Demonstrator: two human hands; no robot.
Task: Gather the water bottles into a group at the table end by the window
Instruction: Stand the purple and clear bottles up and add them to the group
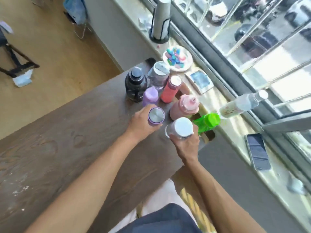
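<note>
Several bottles stand bunched at the window end of the dark wooden table [70, 135]. My left hand [143, 122] grips a purple bottle with a steel lid [156, 116]. My right hand [186, 145] holds a clear bottle with a white cap [182, 126]. Around them stand a black jug [135, 84], a grey-lidded bottle [159, 73], a lilac bottle [150, 96], a coral bottle [170, 89], a pink bottle [185, 106] and a green bottle [207, 121]. All stand upright on the table.
On the windowsill [235, 142] lie a plate of coloured bits [177, 58], a small dish [201, 80], a clear bottle on its side [242, 104], a phone [258, 151] and a tall grey holder [160, 21]. A stool [16, 61] stands on the floor at left.
</note>
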